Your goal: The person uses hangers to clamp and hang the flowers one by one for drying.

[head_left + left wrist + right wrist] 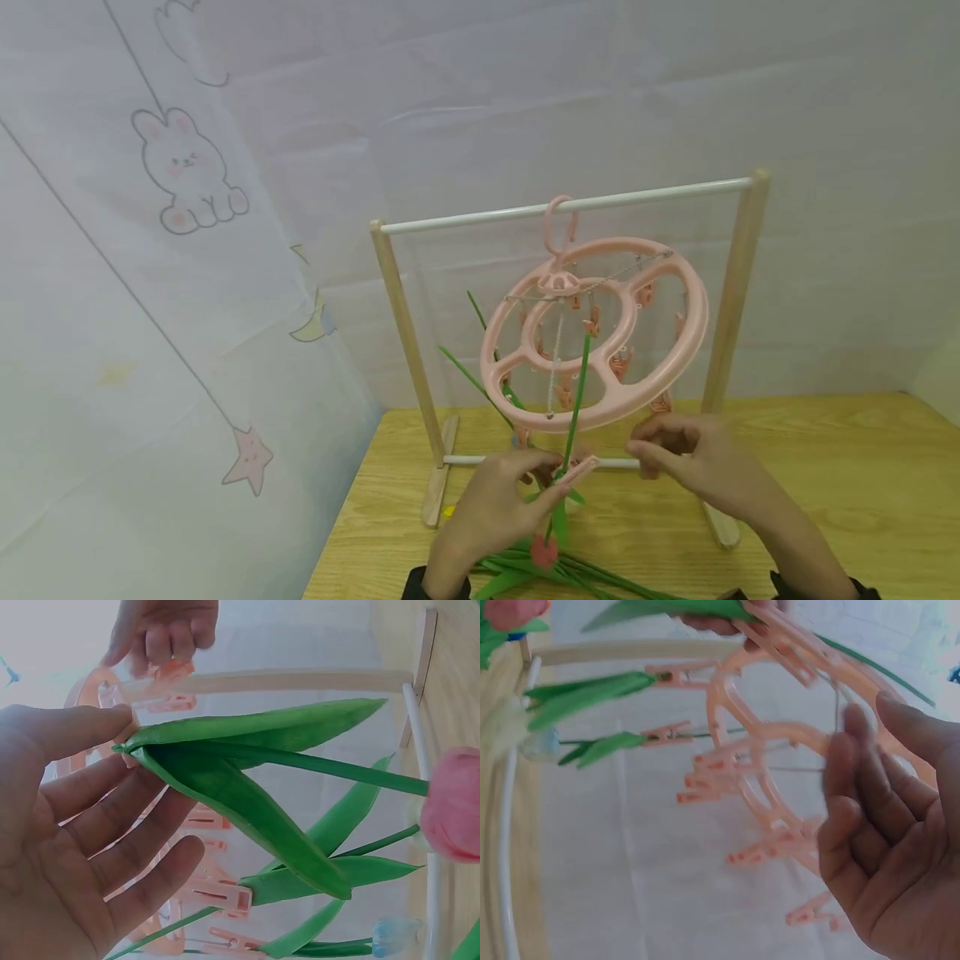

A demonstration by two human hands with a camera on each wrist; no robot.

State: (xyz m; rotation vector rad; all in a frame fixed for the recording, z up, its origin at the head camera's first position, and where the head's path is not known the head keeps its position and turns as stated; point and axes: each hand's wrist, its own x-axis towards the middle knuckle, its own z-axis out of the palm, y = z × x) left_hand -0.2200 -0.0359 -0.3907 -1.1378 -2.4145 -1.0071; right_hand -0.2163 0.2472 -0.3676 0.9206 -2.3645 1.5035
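My left hand (pixel 502 500) pinches a pink clothespin (pixel 579 472) at the near edge of a round pink drying hanger (pixel 615 402). That clothespin sits at the leaf joint of an artificial pink tulip (pixel 454 804), whose flower hangs downward while its green stem (pixel 577 400) points up. Fingers loosely bent and holding nothing, my right hand (pixel 693 458) is at the hanger's right side, apart from the tulip. Behind the left hand, clothespins hold other tulips by their leaves, among them a pale blue tulip (pixel 395 937).
A wooden rack with a white top bar (pixel 660 196) carries the hanger by its hook (pixel 558 225). More pink clothespins (pixel 772 846) dangle from the rings. Green stems (pixel 592 575) lie on the wooden table (pixel 832 475) near the front. A patterned white sheet (pixel 300 167) covers the walls.
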